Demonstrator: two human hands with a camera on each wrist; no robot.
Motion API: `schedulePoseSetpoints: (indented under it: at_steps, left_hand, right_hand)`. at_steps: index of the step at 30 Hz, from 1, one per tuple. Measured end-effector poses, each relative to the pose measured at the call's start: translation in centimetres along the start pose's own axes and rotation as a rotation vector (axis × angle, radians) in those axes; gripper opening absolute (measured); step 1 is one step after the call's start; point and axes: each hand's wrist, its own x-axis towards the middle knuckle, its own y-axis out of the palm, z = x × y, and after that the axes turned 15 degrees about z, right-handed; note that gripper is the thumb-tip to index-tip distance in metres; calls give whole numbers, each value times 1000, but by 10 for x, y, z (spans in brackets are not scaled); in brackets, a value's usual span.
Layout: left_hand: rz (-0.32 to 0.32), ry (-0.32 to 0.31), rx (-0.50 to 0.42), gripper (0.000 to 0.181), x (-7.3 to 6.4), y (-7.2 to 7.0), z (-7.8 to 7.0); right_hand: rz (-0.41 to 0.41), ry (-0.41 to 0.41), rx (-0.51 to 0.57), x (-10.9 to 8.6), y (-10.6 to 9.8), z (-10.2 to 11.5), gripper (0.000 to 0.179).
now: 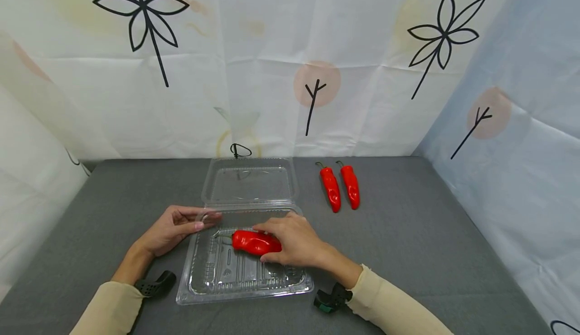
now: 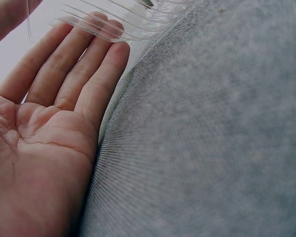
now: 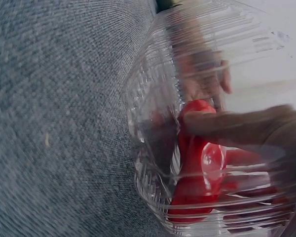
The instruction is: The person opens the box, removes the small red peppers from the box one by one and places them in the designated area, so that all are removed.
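Note:
A clear plastic clamshell container (image 1: 244, 292) lies on the grey table with its lid folded back. My left hand (image 1: 174, 229) is at its left rim, thumb on the edge and fingers seen through the plastic. In the left wrist view those long fingers (image 2: 64, 64) lie nearly straight, tips against the ribbed wall. Over the base, my right hand (image 1: 294, 239) grips a red chili pepper (image 1: 254, 243), lying sideways with its stem to the left. The right wrist view shows the pepper (image 3: 204, 168) within the clear walls, one finger across its top; that view is blurred.
Two more red chili peppers (image 1: 331, 189) (image 1: 350, 186) lie side by side right of the open lid (image 1: 249, 181). White printed cloth (image 1: 263, 48) hangs behind the table, with further cloth at both sides. A dark band (image 1: 156, 283) is on the left wrist.

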Motion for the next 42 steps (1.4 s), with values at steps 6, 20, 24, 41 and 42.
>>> schedulePoseSetpoints:
  at_steps: [6,20,24,41,42]
  left_hand:
    - [9,12,-3,38,-1,-1,1]
    - [22,21,10,38,0,1,-1]
    - [26,25,2,38,1,2,-2]
    - [32,32,-35,38,0,1,-1]
    - [34,35,-39,38,0,1,-1]
  right_hand:
    - [51,-3,-22,0,-2,1,65]
    - [-28,-50,186,-5,-8,0,58]
    - [-119,-122,308,-6,-13,-2,59]
    - [-341,-166,403,-21,-42,-18,57]
    - [-351,-156,409,-23,-44,-20,57]
